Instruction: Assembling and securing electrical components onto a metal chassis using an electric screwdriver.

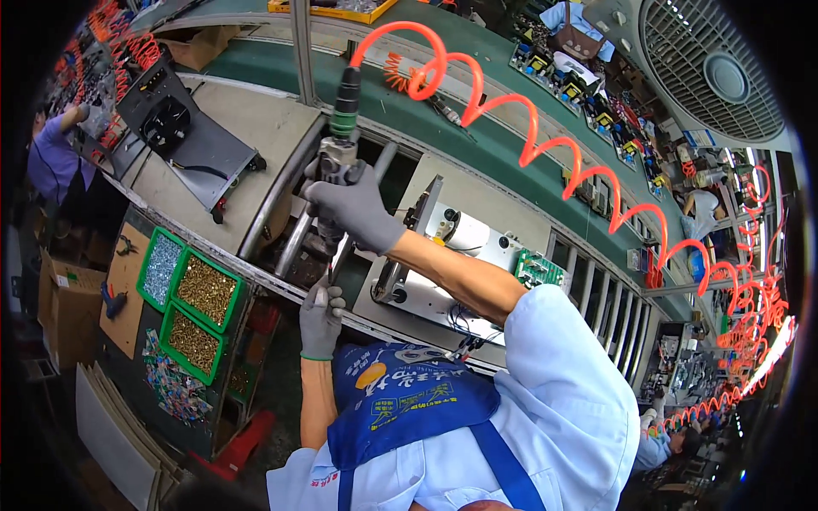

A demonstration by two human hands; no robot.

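The right hand (354, 209) wraps firmly around an air screwdriver (343, 119); the tool's long axis runs from its hose end, away from the body, back toward the left hand (319, 322); its bit end is just beyond those curled fingertips, which may pinch something, though I cannot tell; the white-panelled unit (430, 298) lies to the right, nearer the right hand.

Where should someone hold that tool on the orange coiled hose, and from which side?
Likely best around the middle of the tool, from the person's right, as the right hand does: its long body leaves room between the orange hose at the far end and the narrow tip near the left hand.
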